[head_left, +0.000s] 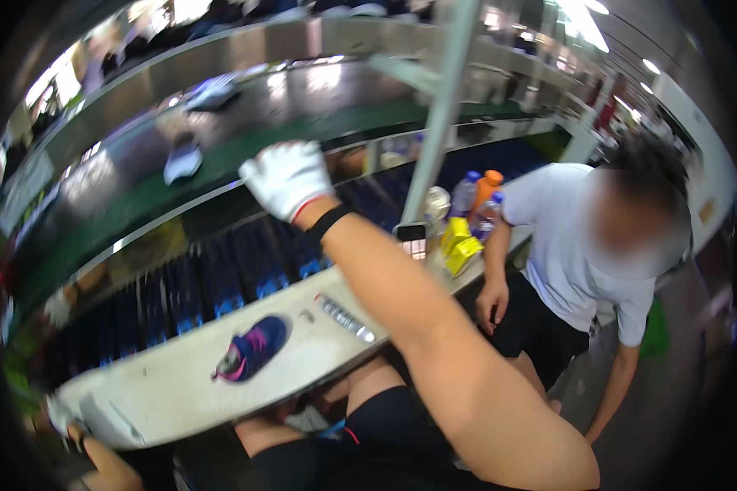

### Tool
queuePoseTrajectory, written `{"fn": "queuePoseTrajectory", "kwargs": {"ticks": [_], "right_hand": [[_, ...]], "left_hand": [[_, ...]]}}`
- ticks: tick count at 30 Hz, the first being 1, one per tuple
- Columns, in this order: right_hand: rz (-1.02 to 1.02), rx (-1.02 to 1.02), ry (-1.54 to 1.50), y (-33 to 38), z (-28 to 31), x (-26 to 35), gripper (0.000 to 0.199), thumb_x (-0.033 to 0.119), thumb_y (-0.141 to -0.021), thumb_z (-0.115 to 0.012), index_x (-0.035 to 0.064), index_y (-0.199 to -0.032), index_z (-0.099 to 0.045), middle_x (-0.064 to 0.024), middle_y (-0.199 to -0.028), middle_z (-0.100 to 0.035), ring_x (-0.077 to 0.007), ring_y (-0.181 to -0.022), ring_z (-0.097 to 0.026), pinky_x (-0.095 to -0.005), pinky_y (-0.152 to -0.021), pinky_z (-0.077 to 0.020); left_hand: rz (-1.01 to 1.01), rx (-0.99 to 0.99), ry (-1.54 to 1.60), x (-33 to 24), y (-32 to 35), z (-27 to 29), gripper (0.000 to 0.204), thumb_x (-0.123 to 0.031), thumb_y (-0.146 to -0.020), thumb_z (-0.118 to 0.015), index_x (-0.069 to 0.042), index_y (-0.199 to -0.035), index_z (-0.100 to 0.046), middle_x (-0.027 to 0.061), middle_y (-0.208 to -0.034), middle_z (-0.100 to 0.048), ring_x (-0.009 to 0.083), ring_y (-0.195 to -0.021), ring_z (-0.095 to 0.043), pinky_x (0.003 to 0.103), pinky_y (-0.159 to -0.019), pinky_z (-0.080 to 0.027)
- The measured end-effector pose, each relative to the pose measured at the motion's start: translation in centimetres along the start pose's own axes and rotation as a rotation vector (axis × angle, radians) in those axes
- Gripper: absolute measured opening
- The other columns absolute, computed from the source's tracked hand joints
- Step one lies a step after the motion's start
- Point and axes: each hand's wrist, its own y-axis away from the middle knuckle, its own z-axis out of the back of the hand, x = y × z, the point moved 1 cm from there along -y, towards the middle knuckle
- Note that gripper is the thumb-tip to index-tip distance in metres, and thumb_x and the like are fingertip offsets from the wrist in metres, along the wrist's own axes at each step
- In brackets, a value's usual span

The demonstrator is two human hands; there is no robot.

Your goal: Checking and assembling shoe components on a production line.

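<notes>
Shoe (255,350) on long pale table (172,397), below R grip (291,180).
R grip, white-gloved, raised past table's far edge, fingers look part-curled; can't tell if it holds anything. L grip (62,416) at table's L end, too blurred to tell open/closed; dk-blue & pink shoe lies btwn the two. Lower R of R grip: slim tube (344,317), then phone (412,242), yellow cartons (460,247), bottles (465,195). Beyond R grip: green strip (352,127), metal line (287,86). Far R: co-worker (577,245), white shirt, under ceiling lights (583,24).
</notes>
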Motion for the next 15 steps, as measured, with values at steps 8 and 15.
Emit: {"fn": "queuePoseTrajectory", "kwargs": {"ticks": [8, 15], "right_hand": [[-0.078, 0.05, -0.116, 0.7, 1.0, 0.3, 0.053, 0.055, -0.107, -0.053, 0.0112, -0.108, -0.082, -0.0126, -0.112, -0.08, -0.0304, -0.114, -0.072, -0.0477, -0.107, -0.0469], [-0.078, 0.062, -0.102, 0.5, 0.2, 0.1, 0.055, 0.057, -0.109, -0.051, 0.0109, -0.114, -0.081, -0.014, -0.119, -0.078, -0.0306, -0.12, -0.07, -0.0487, -0.112, -0.0442]], "left_hand": [[-0.263, 0.172, 0.254, -0.9, -11.4, -11.2, 0.063, -0.01, -0.088, -0.083, 0.001, -0.146, -0.06, 0.0221, -0.143, -0.068, 0.0387, -0.134, -0.065, 0.047, -0.116, -0.05], [-0.292, 0.167, 0.282, -1.0, -12.2, -12.1, 0.063, -0.012, -0.089, -0.082, 0.002, -0.146, -0.059, 0.0222, -0.143, -0.068, 0.0384, -0.134, -0.064, 0.047, -0.116, -0.05]]}}
